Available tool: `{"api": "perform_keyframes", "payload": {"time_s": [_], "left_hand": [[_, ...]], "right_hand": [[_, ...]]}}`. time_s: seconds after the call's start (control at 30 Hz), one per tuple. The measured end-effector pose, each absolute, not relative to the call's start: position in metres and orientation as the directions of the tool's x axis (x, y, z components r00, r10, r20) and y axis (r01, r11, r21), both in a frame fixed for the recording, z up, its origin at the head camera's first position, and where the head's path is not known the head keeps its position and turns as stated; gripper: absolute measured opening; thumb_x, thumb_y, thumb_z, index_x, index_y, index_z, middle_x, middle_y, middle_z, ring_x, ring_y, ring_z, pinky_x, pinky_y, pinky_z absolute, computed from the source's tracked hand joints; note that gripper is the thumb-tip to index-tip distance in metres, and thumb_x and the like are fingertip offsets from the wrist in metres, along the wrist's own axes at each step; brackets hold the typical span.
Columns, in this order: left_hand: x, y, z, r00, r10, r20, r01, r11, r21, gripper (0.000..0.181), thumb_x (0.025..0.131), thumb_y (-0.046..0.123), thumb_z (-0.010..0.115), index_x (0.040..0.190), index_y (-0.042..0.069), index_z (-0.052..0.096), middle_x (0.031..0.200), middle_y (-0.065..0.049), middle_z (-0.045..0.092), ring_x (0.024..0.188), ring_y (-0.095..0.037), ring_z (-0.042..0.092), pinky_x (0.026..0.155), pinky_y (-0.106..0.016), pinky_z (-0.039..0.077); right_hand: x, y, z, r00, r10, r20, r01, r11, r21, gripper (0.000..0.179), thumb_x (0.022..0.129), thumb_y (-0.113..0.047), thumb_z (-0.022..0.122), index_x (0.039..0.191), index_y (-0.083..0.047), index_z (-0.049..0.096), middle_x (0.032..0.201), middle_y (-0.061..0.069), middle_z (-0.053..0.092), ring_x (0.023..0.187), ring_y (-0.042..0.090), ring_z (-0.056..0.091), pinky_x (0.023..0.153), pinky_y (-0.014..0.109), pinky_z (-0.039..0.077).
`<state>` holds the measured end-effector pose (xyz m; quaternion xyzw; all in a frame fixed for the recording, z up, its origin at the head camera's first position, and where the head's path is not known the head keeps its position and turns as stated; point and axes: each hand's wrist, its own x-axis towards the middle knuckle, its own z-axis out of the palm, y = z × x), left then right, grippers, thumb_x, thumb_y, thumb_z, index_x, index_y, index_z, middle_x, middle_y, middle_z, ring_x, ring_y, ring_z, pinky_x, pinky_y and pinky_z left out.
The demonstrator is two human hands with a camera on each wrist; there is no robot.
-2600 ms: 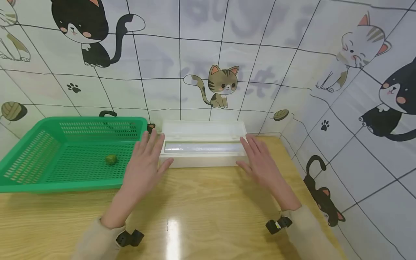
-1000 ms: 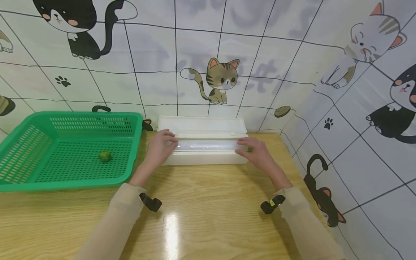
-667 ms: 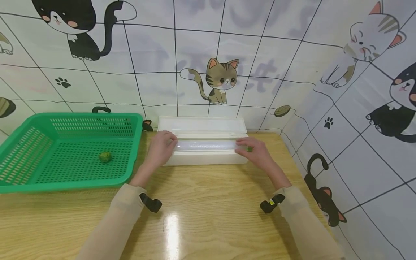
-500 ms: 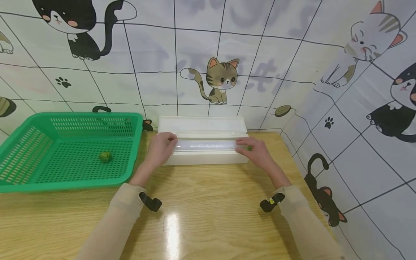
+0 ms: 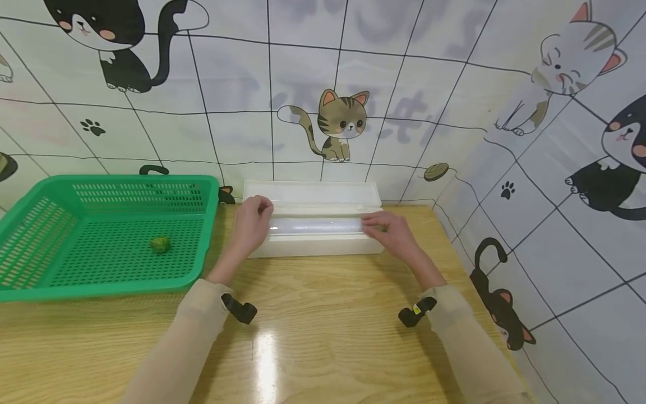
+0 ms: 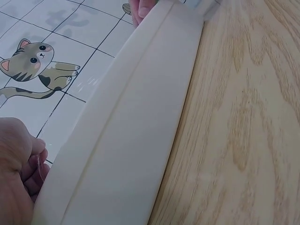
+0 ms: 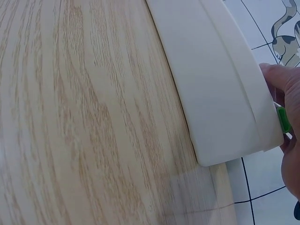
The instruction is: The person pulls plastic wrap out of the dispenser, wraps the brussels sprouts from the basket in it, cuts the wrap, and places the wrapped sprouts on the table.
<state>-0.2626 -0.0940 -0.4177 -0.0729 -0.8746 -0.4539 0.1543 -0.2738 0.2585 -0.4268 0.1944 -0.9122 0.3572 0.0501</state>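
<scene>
A long white cling film dispenser [image 5: 318, 247] lies against the back wall, its lid [image 5: 313, 193] tipped up. Inside it shows a shiny roll of cling film [image 5: 317, 226]. At the roll's left end my left hand [image 5: 250, 227] pinches the film's edge between thumb and fingers; a thin clear edge shows there in the left wrist view. My right hand [image 5: 395, 233] pinches at the film's right end, thumb and fingers together over the box. A small green part [image 7: 283, 119] peeks out beside the right fingers. The film between both hands is mostly see-through.
To the left stands a green perforated basket [image 5: 106, 290] with one small round green item [image 5: 160, 244] in it. Behind is a wall sheet [image 5: 242, 140] printed with cats. The wooden table [image 5: 323, 325] ends at a side wall on the right.
Both hands went from flat and spread over the box to pinching at the roll's two ends. Just lately the left hand has risen slightly and the right has shifted a little left.
</scene>
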Motion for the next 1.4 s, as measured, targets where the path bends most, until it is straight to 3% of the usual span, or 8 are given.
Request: {"api": "perform_keyframes", "payload": {"time_s": [0.13,0.4,0.57,0.7,0.9,1.23,1.4], "left_hand": [[-0.264,-0.093,-0.416,-0.944,-0.023,0.329,0.257,0.573,0.778,0.013,0.103,0.005,0.058,0.103,-0.005,0.066,0.094,-0.017,0.062,0.087,-0.032,0.054,0.081,-0.042,0.044],[-0.268,-0.093,-0.413,-0.943,-0.048,0.33,0.252,0.55,0.797,0.013,0.102,0.003,0.059,0.103,-0.006,0.068,0.093,-0.018,0.064,0.084,-0.031,0.056,0.078,-0.039,0.046],[-0.269,-0.092,-0.411,-0.943,-0.081,0.324,0.232,0.537,0.811,0.014,0.102,0.004,0.059,0.102,-0.006,0.068,0.092,-0.019,0.065,0.082,-0.031,0.057,0.075,-0.038,0.046],[-0.268,-0.09,-0.408,-0.942,-0.114,0.317,0.209,0.539,0.816,0.015,0.103,0.005,0.058,0.103,-0.006,0.068,0.092,-0.019,0.065,0.083,-0.031,0.057,0.075,-0.039,0.047],[-0.266,-0.087,-0.397,-0.933,-0.128,0.336,0.226,0.517,0.825,0.014,0.103,0.007,0.059,0.103,-0.004,0.068,0.089,-0.017,0.064,0.08,-0.031,0.055,0.074,-0.037,0.044],[-0.259,-0.089,-0.377,-0.941,-0.17,0.292,0.176,0.489,0.854,0.015,0.104,0.009,0.059,0.105,-0.003,0.068,0.091,-0.016,0.065,0.082,-0.028,0.055,0.075,-0.035,0.044],[-0.258,-0.09,-0.372,-0.946,-0.148,0.289,0.187,0.478,0.858,0.014,0.104,0.01,0.059,0.106,-0.001,0.067,0.09,-0.013,0.062,0.081,-0.027,0.053,0.074,-0.034,0.043]], "right_hand": [[-0.275,0.257,-0.427,-0.922,-0.296,0.249,-0.386,0.672,-0.632,0.016,0.098,-0.015,0.071,0.107,-0.003,0.078,0.124,0.012,0.071,0.122,0.033,0.059,0.107,0.052,0.043],[-0.275,0.251,-0.423,-0.948,-0.206,0.241,-0.317,0.664,-0.677,0.023,0.105,-0.02,0.061,0.113,0.0,0.071,0.126,0.017,0.069,0.126,0.036,0.059,0.108,0.052,0.044],[-0.277,0.246,-0.42,-0.95,-0.142,0.278,-0.301,0.651,-0.696,0.024,0.105,-0.022,0.062,0.109,0.0,0.07,0.111,0.018,0.074,0.112,0.035,0.067,0.098,0.051,0.051],[-0.279,0.242,-0.416,-0.935,-0.119,0.335,-0.332,0.633,-0.7,0.021,0.104,-0.02,0.064,0.104,0.0,0.07,0.098,0.015,0.076,0.095,0.032,0.073,0.084,0.038,0.056],[-0.279,0.243,-0.406,-0.923,-0.06,0.381,-0.34,0.591,-0.732,0.021,0.103,-0.018,0.065,0.101,0.001,0.072,0.091,0.015,0.076,0.085,0.03,0.074,0.068,0.015,0.049],[-0.278,0.238,-0.391,-0.89,-0.026,0.455,-0.402,0.515,-0.757,0.025,0.102,-0.019,0.067,0.103,0.005,0.073,0.091,0.017,0.076,0.083,0.033,0.075,0.072,0.014,0.053],[-0.276,0.237,-0.384,-0.878,0.014,0.478,-0.404,0.512,-0.758,0.021,0.101,-0.017,0.069,0.101,0.004,0.074,0.09,0.016,0.077,0.08,0.027,0.075,0.075,0.016,0.055]]}}
